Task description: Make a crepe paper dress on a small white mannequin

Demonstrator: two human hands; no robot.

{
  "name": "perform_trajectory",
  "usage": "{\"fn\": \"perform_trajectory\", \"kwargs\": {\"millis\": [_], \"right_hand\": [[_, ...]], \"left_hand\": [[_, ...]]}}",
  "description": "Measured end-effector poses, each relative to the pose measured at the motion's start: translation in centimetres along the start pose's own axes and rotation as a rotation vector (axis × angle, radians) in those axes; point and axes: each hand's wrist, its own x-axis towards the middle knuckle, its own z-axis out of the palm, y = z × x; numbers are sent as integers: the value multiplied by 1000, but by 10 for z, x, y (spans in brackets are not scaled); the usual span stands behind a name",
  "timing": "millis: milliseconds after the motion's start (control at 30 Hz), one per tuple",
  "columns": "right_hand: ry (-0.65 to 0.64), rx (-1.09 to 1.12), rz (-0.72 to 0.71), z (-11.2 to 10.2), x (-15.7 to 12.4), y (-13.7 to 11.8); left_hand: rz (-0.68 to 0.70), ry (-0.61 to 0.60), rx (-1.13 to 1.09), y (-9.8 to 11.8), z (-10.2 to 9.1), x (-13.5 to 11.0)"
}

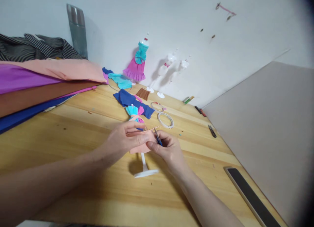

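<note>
A small mannequin stands on a white stand [144, 170], its upper part wrapped in turquoise and pink crepe paper [131, 111] with a peach band. Around its lower part sits a peach crepe paper piece [138, 148]. My left hand [127, 135] is closed on the left side of that peach piece, thumb in front and fingers behind. At its right edge my right hand [166, 145] presses a thumb to the peach piece. Among my right fingers is a slim pointed tool [158, 138] with dark tip and blue part; scissors or tweezers, I cannot tell which.
Folded coloured sheets [49, 73] lie at left. Behind are a dressed mannequin [137, 62], two bare white mannequins [163, 70], navy scraps [125, 98], a brown pleated piece [143, 93] and a tape roll [165, 120]. A cutter [212, 131] and phone-like slab [250, 194] lie right.
</note>
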Motion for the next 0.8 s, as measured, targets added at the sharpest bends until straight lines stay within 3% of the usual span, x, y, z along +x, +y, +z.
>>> {"fn": "perform_trajectory", "kwargs": {"millis": [167, 267, 367, 533, 700, 800], "right_hand": [[-63, -58, 26, 0, -1, 0], [-90, -85, 22, 4, -2, 0], [-65, -92, 2, 3, -2, -2], [-7, -64, -5, -13, -1, -5], [-145, -84, 54, -25, -3, -10], [-164, -136, 86, -25, -3, -12]], "left_hand": [[22, -251, 316, 8, -13, 9], [-7, -288, 431, 8, -15, 11], [11, -249, 363, 6, -13, 11], [63, -40, 273, 5, -8, 7], [83, 68, 154, 6, -7, 6], [158, 138, 190, 7, -7, 5]]}}
